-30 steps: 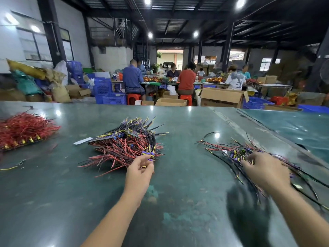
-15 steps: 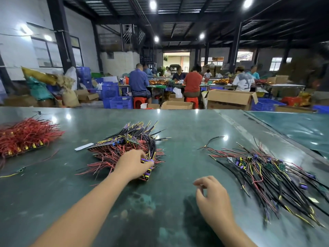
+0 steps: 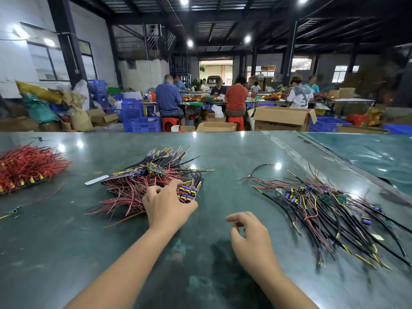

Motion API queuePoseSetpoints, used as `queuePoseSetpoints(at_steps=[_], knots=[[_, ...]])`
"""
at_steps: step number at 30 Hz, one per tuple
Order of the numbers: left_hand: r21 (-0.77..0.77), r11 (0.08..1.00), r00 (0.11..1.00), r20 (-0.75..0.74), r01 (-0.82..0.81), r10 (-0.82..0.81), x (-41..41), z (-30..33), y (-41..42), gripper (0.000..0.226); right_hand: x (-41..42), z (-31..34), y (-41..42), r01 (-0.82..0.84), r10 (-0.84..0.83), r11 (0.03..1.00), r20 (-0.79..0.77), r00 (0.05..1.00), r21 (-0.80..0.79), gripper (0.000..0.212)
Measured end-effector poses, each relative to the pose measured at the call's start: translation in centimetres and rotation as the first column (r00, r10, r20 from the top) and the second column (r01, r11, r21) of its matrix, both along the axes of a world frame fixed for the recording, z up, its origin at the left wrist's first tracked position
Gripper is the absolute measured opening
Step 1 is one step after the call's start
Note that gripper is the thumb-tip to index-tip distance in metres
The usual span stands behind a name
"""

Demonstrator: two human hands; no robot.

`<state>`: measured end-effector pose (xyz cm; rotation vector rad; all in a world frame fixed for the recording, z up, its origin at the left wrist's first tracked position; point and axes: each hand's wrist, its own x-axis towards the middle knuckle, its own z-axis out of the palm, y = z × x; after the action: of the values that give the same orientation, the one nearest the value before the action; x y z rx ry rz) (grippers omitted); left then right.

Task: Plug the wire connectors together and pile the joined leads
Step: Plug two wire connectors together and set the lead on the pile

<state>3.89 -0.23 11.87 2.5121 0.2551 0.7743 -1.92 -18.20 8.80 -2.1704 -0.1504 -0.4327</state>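
On the table (image 3: 223,152), three wire piles: left (image 3: 29,166), centre (image 3: 151,181), right (image 3: 330,210), well apart.

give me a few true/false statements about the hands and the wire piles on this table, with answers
1. The left hand rests on the middle wire pile. True.
2. The right hand grips a lead. False: it holds nothing, fingers loosely curled above the table.
3. A pile of red wires lies at far left. True.
4. The right-side loose leads are stacked in a blue crate. False: they lie spread on the table.
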Motion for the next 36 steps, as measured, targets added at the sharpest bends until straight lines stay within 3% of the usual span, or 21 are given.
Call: queuePoseSetpoints(at_steps=[3, 5, 8, 10, 12, 14, 17, 21, 25, 29, 31, 33, 34, 36], knots=[[-0.174, 0.976, 0.985, 0.128, 0.134, -0.112, -2.1, -0.8, -1.5, 0.051, 0.1, 0.1, 0.1, -0.029, 0.043, 0.988, -0.090, 0.995, 0.155, 0.020], [-0.214, 0.948, 0.961, 0.195, 0.236, -0.196, -3.5, -1.5, -2.3, 0.055, 0.3, 0.2, 0.4, -0.048, 0.120, 0.936, -0.189, 0.975, 0.349, 0.015], [-0.179, 0.911, 0.912, 0.253, 0.372, -0.323, -5.0, -2.1, -3.0, 0.065, 0.2, 0.9, 0.9, -0.059, 0.381, 0.630, -0.242, 0.892, 0.775, 0.018], [-0.175, 0.877, 0.876, 0.281, 0.447, -0.391, -5.7, -2.2, -3.3, 0.070, 0.2, 1.5, 0.8, -0.077, 0.506, 0.439, -0.175, 0.845, 0.895, 0.022], [-0.095, 0.868, 0.842, 0.315, 0.487, -0.438, -6.1, -2.0, -3.4, 0.074, 0.3, 1.8, 0.6, -0.070, 0.530, 0.316, -0.115, 0.840, 0.946, 0.024], [0.000, 0.870, 0.819, 0.336, 0.493, -0.464, -6.2, -1.8, -3.2, 0.074, 0.4, 1.9, 0.5, -0.073, 0.509, 0.267, -0.076, 0.857, 0.961, 0.015], [0.064, 0.893, 0.819, 0.373, 0.445, -0.435, -6.2, -1.7, -3.1, 0.073, 0.4, 1.8, 0.5, -0.109, 0.457, 0.286, -0.036, 0.889, 0.952, 0.006], [-0.300, 0.874, 0.841, 0.504, 0.382, -0.195, -6.9, -1.4, -3.7, 0.072, 0.5, 2.0, 0.3, -0.150, 0.414, 0.304, 0.012, 0.910, 0.941, 0.008], [-0.659, 0.698, 0.888, 0.454, 0.282, 0.070, -6.4, -1.3, -4.0, 0.073, 0.5, 2.0, 0.2, -0.202, 0.402, 0.293, 0.071, 0.913, 0.934, 0.005], [-0.810, 0.561, 0.961, 0.263, 0.172, 0.084, -5.5, -1.6, -3.8, 0.077, 0.7, 2.1, 0.3, -0.190, 0.347, 0.274, 0.088, 0.934, 0.943, 0.002], [-0.912, 0.378, 0.987, 0.156, 0.160, -0.041, -5.1, -1.9, -3.2, 0.088, 0.8, 2.1, 0.3, -0.159, 0.330, 0.253, 0.069, 0.941, 0.954, 0.002], [-0.965, 0.110, 0.949, 0.206, 0.237, -0.238, -5.0, -1.9, -2.8, 0.101, 0.8, 2.0, 0.3, -0.143, 0.334, 0.233, 0.059, 0.941, 0.962, 0.003], [-0.952, 0.032, 0.895, 0.275, 0.305, -0.351, -5.1, -1.9, -2.7, 0.096, 0.7, 2.0, 0.3, -0.145, 0.343, 0.231, 0.059, 0.938, 0.962, 0.003], [-0.906, 0.005, 0.780, 0.360, 0.422, -0.512, -5.2, -2.2, -3.0, 0.063, 0.6, 1.8, 0.4, -0.160, 0.366, 0.258, 0.057, 0.929, 0.953, 0.006]])
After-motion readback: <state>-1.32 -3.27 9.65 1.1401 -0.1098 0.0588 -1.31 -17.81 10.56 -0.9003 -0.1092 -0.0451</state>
